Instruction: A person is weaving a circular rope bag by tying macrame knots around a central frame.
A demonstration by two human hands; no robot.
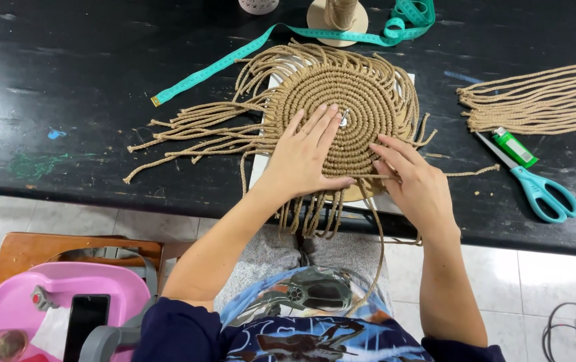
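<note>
A round woven mat of tan cord (pixel 355 94) lies on a pale board (pixel 261 175) on the black table (pixel 87 87), with loose cord ends fanning out to the left and hanging over the front edge. My left hand (pixel 305 153) lies flat on the mat, fingers together, pressing it down. My right hand (pixel 414 181) sits at the mat's near right rim, its thumb and fingers pinching a single cord strand (pixel 466 173) that runs across the rim. A small metal pin shows by my left fingertips.
Teal-handled scissors (pixel 536 188) and a green lighter (pixel 514 147) lie to the right, beside a bundle of cut cords (pixel 543 97). A teal measuring tape (pixel 234 57) crosses the table behind. A cord spool (pixel 338 20) stands at the back. A pink tray with a phone (pixel 85 322) sits on a stool.
</note>
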